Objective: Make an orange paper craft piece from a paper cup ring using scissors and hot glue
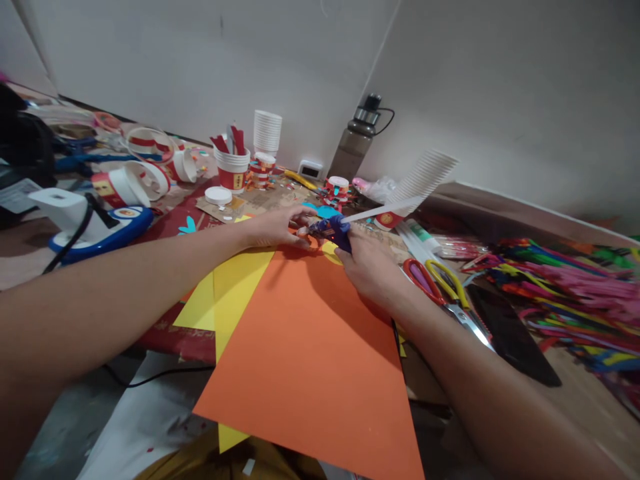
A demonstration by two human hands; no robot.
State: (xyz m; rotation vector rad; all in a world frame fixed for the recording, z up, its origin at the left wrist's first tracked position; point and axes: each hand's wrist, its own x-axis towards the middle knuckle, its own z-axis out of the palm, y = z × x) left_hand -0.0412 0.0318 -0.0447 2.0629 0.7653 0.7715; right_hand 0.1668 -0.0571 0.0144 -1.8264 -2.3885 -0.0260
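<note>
A large orange paper sheet [310,347] lies in front of me over yellow sheets [225,293]. At its far edge my right hand [367,267] is closed round a blue glue gun [336,231] with a white glue stick [380,211] poking out behind. The gun's tip meets a small orange piece that my left hand [280,227] pinches against the paper, beside a light blue paper bit [325,211].
Red and yellow scissors [445,287] and a dark phone [510,333] lie at the right, next to a heap of coloured pipe cleaners [565,287]. Paper cups [233,167], a cup stack [267,132], a water bottle [357,137] and a white comb [425,175] stand behind.
</note>
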